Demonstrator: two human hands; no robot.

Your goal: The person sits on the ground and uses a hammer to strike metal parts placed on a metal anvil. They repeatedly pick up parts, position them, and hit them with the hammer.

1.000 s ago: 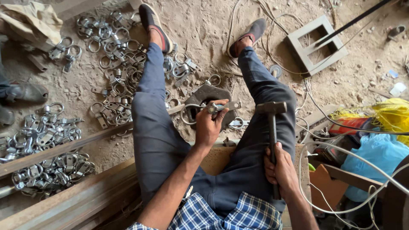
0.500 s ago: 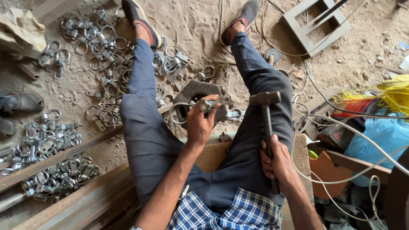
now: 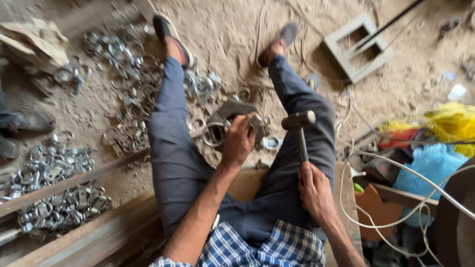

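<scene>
Nearest the camera, the right hand was wrapped tight around the lower end of a hammer, whose handle ran up along the right thigh to a grey metal head raised between the knees. Just beyond, the left hand was closed on a small metal ring piece, pressing it down against a dark metal block that sat on the ground between the legs. A loose ring lay just beside the block, under the hammer head. Farther out to the left, heaps of shiny metal rings covered the sandy floor beside a long steel bar. Beyond the right foot stood a grey square frame, and white cables looped past blue and yellow bags at the right
</scene>
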